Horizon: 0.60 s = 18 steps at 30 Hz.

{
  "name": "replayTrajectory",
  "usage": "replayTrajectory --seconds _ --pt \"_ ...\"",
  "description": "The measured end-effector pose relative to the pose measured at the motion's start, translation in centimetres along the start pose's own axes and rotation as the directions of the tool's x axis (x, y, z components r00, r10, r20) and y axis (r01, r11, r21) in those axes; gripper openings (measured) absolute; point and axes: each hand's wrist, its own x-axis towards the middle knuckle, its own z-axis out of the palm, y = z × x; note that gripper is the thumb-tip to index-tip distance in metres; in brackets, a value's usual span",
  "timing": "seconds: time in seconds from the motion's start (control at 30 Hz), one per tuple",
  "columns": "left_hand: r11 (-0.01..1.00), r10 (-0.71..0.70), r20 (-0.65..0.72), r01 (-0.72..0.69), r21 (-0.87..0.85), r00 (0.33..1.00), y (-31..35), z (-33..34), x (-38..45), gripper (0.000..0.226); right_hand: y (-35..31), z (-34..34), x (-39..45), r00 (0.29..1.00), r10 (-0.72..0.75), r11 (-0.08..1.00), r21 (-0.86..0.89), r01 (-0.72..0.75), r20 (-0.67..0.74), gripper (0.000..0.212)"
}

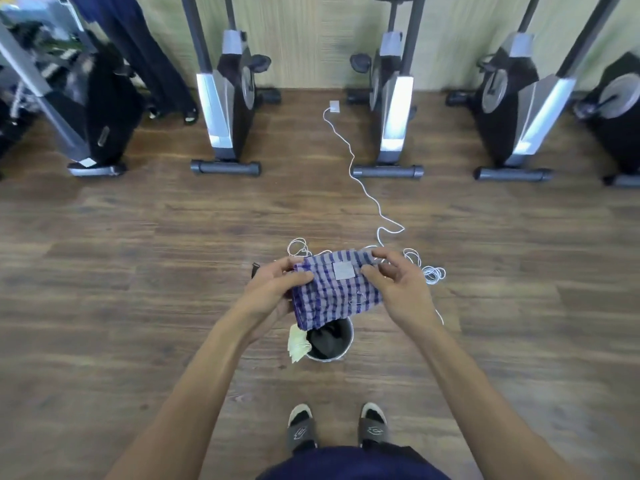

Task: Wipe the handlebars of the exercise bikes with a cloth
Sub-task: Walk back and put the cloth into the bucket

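Observation:
A folded blue-and-white checked cloth (337,289) with a small pale label is held at waist height in front of me. My left hand (273,289) grips its left edge and my right hand (398,289) pinches its right edge. Several exercise bikes stand in a row along the far wall, among them one bike (227,109) at centre left and another bike (393,109) at centre right. Their handlebars are out of frame above.
A small metal bucket (348,344) with a dark cloth inside and a yellowish rag on its rim stands on the wooden floor below the cloth. A white cable (360,178) runs from a wall-side adapter to coils near my hands. A person's dark trousers (149,53) show at the back left.

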Motion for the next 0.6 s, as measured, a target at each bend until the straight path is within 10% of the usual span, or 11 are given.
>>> replayTrajectory --seconds 0.3,0.6 --pt "0.984 -0.019 -0.114 0.039 0.173 0.993 0.2 0.5 2.9 0.019 -1.5 -0.4 1.0 0.928 -0.371 0.909 -0.186 0.373 0.046 0.016" --pt "0.877 0.256 0.169 -0.302 0.374 0.952 0.2 3.0 3.7 0.061 -3.0 -1.3 4.0 0.898 -0.322 0.877 -0.264 0.403 0.301 0.032"
